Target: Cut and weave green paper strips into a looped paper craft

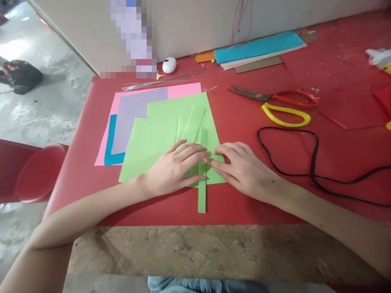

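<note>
My left hand (pixel 175 165) lies over light green paper sheets (pixel 146 150) with its fingers stretched and thumb apart, its fingertips on a narrow green paper strip (pixel 202 199). From the other side my right hand (pixel 238 165) reaches in, fingers extended and apart, the fingertips at the strip and close to those of my left hand. The strip runs lengthwise between the hands, its near end beyond the sheet's edge. Several glossy strips (pixel 193 122) lie on the green sheet just past my fingers. Part of the narrow strip is hidden under my fingers.
Purple (pixel 140 110), pink (pixel 185 90) and blue (pixel 111 140) sheets lie under the green ones. Scissors (pixel 265 99) with red and yellow handles and a black cord (pixel 314 158) are on the right. Thin wires (pixel 146 84), a white egg-shaped object (pixel 169 65) and blue material (pixel 259 47) lie behind.
</note>
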Demonstrator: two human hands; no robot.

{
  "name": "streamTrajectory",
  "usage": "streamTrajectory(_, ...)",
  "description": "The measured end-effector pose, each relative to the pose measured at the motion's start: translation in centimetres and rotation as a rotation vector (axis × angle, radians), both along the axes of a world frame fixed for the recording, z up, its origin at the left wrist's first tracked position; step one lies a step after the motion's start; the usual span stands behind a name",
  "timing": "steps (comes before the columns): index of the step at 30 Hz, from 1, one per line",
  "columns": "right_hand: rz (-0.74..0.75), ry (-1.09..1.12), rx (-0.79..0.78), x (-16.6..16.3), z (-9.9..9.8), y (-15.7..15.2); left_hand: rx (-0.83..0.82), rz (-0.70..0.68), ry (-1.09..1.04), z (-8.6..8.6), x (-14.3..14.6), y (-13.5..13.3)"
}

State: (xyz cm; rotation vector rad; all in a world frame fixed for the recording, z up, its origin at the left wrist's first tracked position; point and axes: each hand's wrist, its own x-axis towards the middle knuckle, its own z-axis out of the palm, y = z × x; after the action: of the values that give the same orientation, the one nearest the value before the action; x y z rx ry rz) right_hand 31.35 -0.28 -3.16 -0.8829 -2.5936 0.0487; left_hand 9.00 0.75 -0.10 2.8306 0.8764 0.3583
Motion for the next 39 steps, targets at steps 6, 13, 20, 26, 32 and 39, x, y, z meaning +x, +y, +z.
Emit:
streamTrajectory(6, -0.084, 0.137, -0.063, -0.6, 0.3, -0.1, -0.087, -0.032, 0.121, -1.5, -0.2, 1.1)
streamTrajectory(13, -0.171, 0.211, -0.118, -2.6, 0.0, 1.3, -0.131, -0.031, 0.145, -1.7, 0.1, 0.4)
streamTrajectory(20, -0.227, 0.271, -0.145, -2.9, -0.3, 1.7, -0.164, -0.041, 0.173, -1.9, 0.4, 0.2)
streamTrajectory(26, -0.249, 0.28, -0.165, -3.0, -0.2, 1.8, -0.182, -0.042, 0.185, -1.9, 0.3, 0.2)
streamTrajectory(32, -0.107, 0.216, -0.231, -2.6, 0.3, 0.3, -0.185, -0.043, 0.189, -1.8, 0.3, 0.2)
streamTrajectory(39, -0.179, 0.344, -0.306, -2.8, 0.2, 0.6, -0.179, -0.039, 0.179, -2.0, 0.2, 0.2)
